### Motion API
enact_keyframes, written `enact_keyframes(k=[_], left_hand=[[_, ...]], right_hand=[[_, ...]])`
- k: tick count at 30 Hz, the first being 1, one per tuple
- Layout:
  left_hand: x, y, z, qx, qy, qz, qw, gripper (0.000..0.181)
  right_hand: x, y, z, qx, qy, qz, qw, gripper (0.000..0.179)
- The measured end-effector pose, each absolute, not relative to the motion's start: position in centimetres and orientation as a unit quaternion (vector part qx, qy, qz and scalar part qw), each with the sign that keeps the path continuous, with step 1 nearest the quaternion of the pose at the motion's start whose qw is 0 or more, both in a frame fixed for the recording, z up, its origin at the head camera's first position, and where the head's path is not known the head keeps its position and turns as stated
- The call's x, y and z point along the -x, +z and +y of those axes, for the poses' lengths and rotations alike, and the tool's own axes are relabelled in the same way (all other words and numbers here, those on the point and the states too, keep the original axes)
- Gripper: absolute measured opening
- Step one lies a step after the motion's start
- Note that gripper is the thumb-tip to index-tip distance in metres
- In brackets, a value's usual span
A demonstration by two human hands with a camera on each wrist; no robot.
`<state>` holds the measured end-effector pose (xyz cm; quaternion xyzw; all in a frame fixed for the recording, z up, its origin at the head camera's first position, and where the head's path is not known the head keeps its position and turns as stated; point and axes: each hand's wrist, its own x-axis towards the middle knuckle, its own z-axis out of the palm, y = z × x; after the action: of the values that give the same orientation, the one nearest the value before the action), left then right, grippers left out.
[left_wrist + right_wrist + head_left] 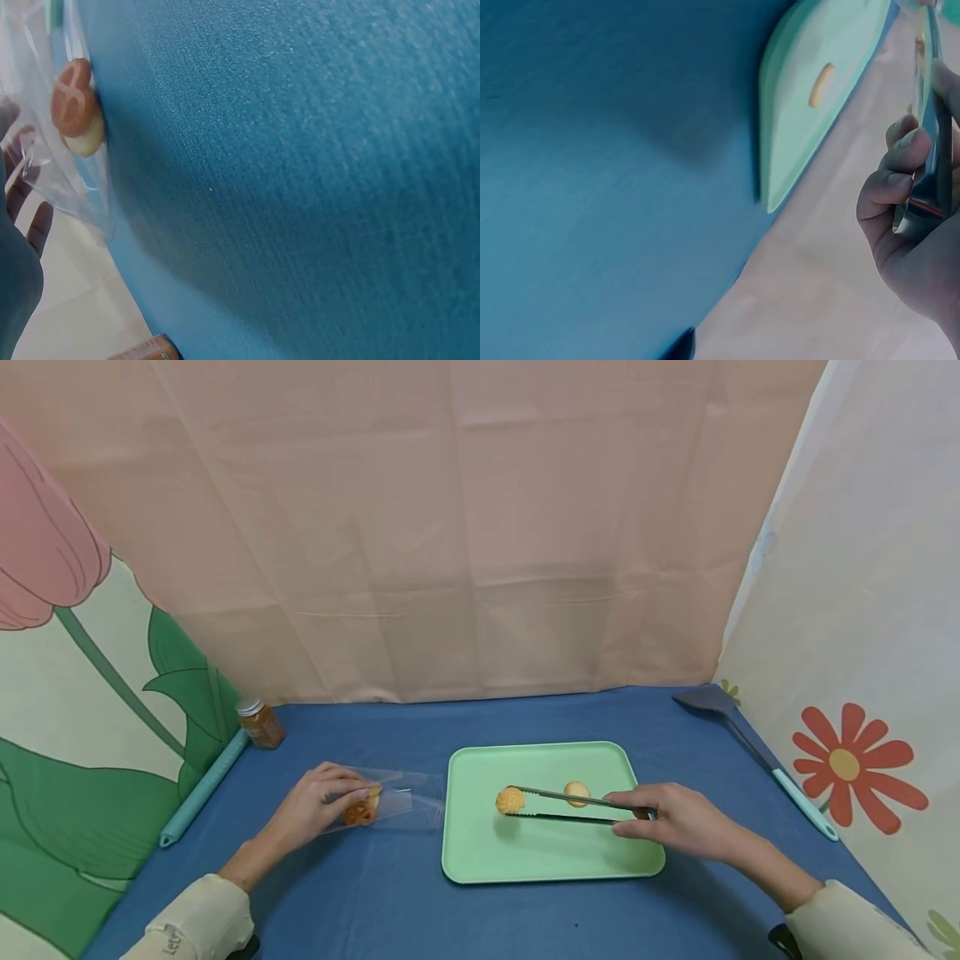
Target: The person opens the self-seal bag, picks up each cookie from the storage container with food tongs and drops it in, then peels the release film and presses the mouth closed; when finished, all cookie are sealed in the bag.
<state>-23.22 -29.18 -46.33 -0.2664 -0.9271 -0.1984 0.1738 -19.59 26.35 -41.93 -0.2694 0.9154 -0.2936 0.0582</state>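
Note:
My left hand [326, 797] holds a clear plastic bag [423, 789] at the left of the table, its open end toward the tray. Inside the bag lie brown and pale cookies [73, 109], partly behind my fingers in the head view. My right hand [667, 817] grips a pair of metal tongs [570, 818], pointing left. Between the tong tips is a round golden cookie [509, 800], held over the light green tray [480, 862]. Another round cookie [576, 790] lies on the tray, behind the tongs.
At the back left stands a jar [260, 724] with a metal lid, near a rolled teal mat [202, 793] along the left edge. A dark spatula [742, 739] with a teal handle lies at the right edge. Cloth hangs behind the blue table [405, 910].

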Motion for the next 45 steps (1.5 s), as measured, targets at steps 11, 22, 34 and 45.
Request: enact_keyframes(k=[11,22,34,45], left_hand=[[23.1,-46.3,-29.2,0.266,-0.200,-0.929,0.163,0.014],[23.0,-46.0,-28.8,0.243,-0.196,-0.939,0.144,0.017],[23.1,-45.9,-28.8,0.251,-0.198,-0.935,0.151,0.015],[23.0,-45.8,-28.9,0.260,-0.198,-0.932,0.159,0.016]], right_hand=[[21.0,-42.2,23.7,0.296,-0.297,0.905,0.069,0.044],[22.2,-42.4,20.7,0.319,-0.283,0.901,0.077,0.046],[23.0,-43.2,17.5,0.325,-0.269,0.903,0.080,0.046],[23.6,-43.2,15.6,0.323,-0.264,0.905,0.080,0.045]])
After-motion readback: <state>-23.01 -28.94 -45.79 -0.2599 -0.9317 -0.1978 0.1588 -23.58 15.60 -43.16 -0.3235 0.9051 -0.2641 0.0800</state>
